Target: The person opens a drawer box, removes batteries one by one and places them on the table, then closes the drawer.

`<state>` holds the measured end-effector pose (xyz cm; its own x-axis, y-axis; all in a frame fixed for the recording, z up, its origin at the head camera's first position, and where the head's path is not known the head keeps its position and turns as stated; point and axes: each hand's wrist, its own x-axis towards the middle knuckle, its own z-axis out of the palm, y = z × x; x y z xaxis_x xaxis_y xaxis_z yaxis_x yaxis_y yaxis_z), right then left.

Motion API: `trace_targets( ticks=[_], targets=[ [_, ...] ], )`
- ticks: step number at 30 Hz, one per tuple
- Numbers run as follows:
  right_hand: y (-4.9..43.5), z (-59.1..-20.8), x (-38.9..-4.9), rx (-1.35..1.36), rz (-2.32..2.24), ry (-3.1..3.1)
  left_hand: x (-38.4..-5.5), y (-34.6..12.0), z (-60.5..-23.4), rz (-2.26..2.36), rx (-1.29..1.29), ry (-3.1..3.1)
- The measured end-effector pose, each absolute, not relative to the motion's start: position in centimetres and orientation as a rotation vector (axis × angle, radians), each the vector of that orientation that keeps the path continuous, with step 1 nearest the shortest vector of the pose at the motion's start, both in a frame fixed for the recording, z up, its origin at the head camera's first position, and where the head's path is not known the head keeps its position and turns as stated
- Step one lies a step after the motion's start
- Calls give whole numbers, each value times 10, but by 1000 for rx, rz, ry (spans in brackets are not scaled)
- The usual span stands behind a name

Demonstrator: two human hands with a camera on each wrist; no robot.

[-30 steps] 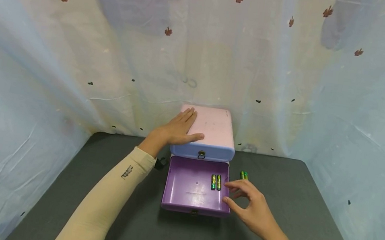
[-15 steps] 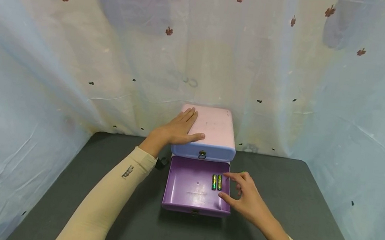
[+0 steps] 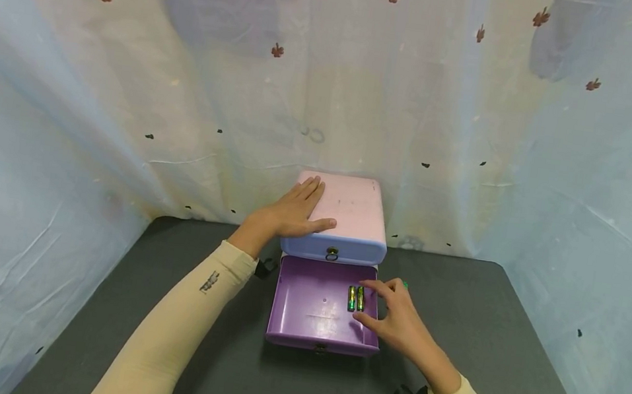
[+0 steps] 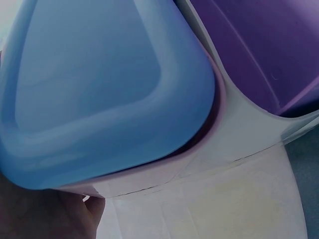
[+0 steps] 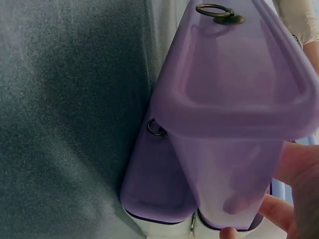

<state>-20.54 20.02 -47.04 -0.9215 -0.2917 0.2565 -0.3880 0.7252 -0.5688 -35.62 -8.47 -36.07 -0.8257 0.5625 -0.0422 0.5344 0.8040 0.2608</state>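
Observation:
My left hand (image 3: pixel 289 215) lies with spread fingers on the pink top of a small drawer cabinet (image 3: pixel 351 205). Below that top is a blue drawer front (image 3: pixel 356 252) with a ring pull, also filling much of the left wrist view. The purple drawer (image 3: pixel 304 288) beneath is pulled out. Two green-and-gold batteries (image 3: pixel 352 299) lie side by side near its right wall. Over that wall reaches my right hand (image 3: pixel 396 317), thumb and index finger apart, their tips right by the two ends of the right-hand battery (image 3: pixel 361 299).
Beyond my right hand a bit of green (image 3: pixel 405 285) shows on the dark table (image 3: pixel 455 322). Another purple drawer front (image 5: pixel 159 174) with a ring sits below the pulled-out one in the right wrist view. A pale patterned curtain (image 3: pixel 330 92) hangs behind and along the sides.
My right hand has moved left over the drawer wall to the batteries, now mostly covering the green batteries on the table. My left hand stays on the pink top.

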Motion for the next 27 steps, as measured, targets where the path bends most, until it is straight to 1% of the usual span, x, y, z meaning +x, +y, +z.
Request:
trace_targets(
  ticks=[13, 27],
  targets=[
    [193, -473, -211, 504, 951, -2852, -342, -83, -352, 381, 905, 2903],
    [188, -469, -216, 449, 906, -2922, -343, -83, -353, 392, 904, 2905]
  ],
)
